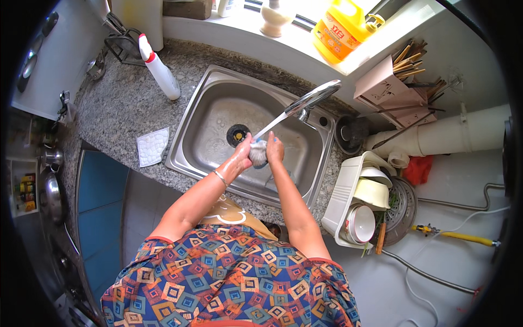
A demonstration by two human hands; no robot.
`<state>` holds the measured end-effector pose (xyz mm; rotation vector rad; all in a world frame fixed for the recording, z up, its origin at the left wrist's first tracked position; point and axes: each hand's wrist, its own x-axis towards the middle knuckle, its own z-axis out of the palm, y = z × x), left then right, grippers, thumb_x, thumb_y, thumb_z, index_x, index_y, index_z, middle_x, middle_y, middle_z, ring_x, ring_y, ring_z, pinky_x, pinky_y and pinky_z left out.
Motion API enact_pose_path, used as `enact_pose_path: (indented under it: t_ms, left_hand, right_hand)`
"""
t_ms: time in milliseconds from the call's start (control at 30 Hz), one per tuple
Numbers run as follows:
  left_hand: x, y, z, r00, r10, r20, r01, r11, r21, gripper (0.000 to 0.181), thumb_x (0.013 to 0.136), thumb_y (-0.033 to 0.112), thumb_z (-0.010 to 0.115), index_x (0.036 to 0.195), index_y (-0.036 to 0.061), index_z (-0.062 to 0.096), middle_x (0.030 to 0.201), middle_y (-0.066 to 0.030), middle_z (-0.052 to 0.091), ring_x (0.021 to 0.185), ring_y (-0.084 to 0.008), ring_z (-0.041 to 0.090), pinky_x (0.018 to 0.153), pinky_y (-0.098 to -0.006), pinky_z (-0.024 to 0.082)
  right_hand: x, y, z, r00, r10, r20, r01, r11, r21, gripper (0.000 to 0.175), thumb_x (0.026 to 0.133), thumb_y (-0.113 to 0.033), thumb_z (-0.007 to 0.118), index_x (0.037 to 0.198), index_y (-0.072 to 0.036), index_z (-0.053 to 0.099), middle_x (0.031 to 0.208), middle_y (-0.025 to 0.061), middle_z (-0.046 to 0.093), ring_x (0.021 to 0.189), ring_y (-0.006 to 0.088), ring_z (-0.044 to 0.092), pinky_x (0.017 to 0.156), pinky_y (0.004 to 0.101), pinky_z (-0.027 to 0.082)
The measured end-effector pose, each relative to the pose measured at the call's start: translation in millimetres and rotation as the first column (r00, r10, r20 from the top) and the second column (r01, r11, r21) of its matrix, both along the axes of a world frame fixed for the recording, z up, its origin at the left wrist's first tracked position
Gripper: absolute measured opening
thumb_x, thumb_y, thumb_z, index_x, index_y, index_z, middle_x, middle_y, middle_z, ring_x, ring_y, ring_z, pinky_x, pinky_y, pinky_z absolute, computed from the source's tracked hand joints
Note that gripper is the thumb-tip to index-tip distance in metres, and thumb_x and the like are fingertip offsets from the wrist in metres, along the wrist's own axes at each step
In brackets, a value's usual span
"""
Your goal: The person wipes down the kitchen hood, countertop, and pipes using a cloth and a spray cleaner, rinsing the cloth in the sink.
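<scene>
Over a stainless steel sink [204,102], my left hand [244,154] and my right hand [275,148] hold a wet, bunched grey-and-white cloth [258,153] between them. A stream of water [269,126] runs down from the chrome faucet [312,98] onto the cloth and the fingers of my left hand. Wet patches shine on my left wrist, above which sits a silver bangle [220,178]. The black drain strainer [238,135] lies just left of my left hand. Some fingertips are hidden behind the cloth.
Left of the sink, a spray bottle [162,77] stands and a white quilted cloth [153,147] lies on the granite counter [110,106]. A rack of bowls [343,196] stands at the right. A yellow detergent jug [339,30] and a chopstick holder [380,83] are behind.
</scene>
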<state>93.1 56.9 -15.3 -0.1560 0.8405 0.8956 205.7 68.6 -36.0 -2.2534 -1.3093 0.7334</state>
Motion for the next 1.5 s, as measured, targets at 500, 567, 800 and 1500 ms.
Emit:
enact_pose_path:
  t_ms: [500, 567, 800, 1500]
  left_hand:
    - [-51.2, 13.2, 23.0, 0.992, -0.121, 0.040, 0.119, 0.991, 0.066, 0.035, 0.088, 0.035, 0.043, 0.093, 0.0039, 0.057, 0.085, -0.0113, 0.061, 0.079, -0.0225, 0.059, 0.074, -0.0352, 0.048]
    - [-54.5, 17.1, 9.1, 0.995, -0.101, -0.006, 0.102, 0.992, 0.080, 0.032, 0.090, 0.031, 0.041, 0.095, 0.0049, 0.058, 0.089, -0.0091, 0.062, 0.082, -0.0215, 0.059, 0.074, -0.0355, 0.047]
    - [-46.6, 27.7, 36.7, 0.656, -0.272, -0.705, 0.687, 0.602, 0.407, 0.032, 0.086, 0.030, 0.043, 0.101, 0.0081, 0.059, 0.087, 0.0016, 0.057, 0.078, -0.0088, 0.046, 0.070, -0.0230, 0.035]
    - [-36.3, -2.8, 14.9, 0.991, -0.067, 0.114, 0.063, 0.997, 0.041, 0.055, 0.076, 0.064, 0.043, 0.082, 0.0107, 0.056, 0.072, -0.0073, 0.059, 0.068, -0.0192, 0.058, 0.072, -0.0361, 0.048]
  right_hand:
    - [-18.5, -47.2, 78.8, 0.725, 0.580, -0.372, -0.579, 0.805, 0.127, 0.027, 0.080, -0.025, 0.055, 0.101, -0.008, 0.057, 0.084, 0.0113, 0.061, 0.078, 0.0212, 0.059, 0.073, 0.0311, 0.045]
    - [-0.2, -30.5, 62.9, 0.843, 0.465, -0.271, -0.446, 0.886, 0.130, 0.027, 0.079, -0.021, 0.053, 0.104, -0.009, 0.056, 0.084, 0.0123, 0.060, 0.077, 0.0265, 0.058, 0.072, 0.0346, 0.045]
    - [30.2, 14.0, 15.2, 0.714, 0.695, -0.079, -0.656, 0.705, 0.271, 0.054, 0.066, -0.005, 0.047, 0.119, -0.009, 0.043, 0.117, 0.0161, 0.046, 0.104, 0.0290, 0.046, 0.086, 0.0365, 0.039]
    - [-83.9, -69.4, 98.3, 0.697, 0.580, -0.422, -0.285, 0.763, 0.580, 0.026, 0.069, -0.008, 0.055, 0.094, -0.007, 0.051, 0.085, 0.0102, 0.054, 0.082, 0.0251, 0.052, 0.073, 0.0350, 0.041]
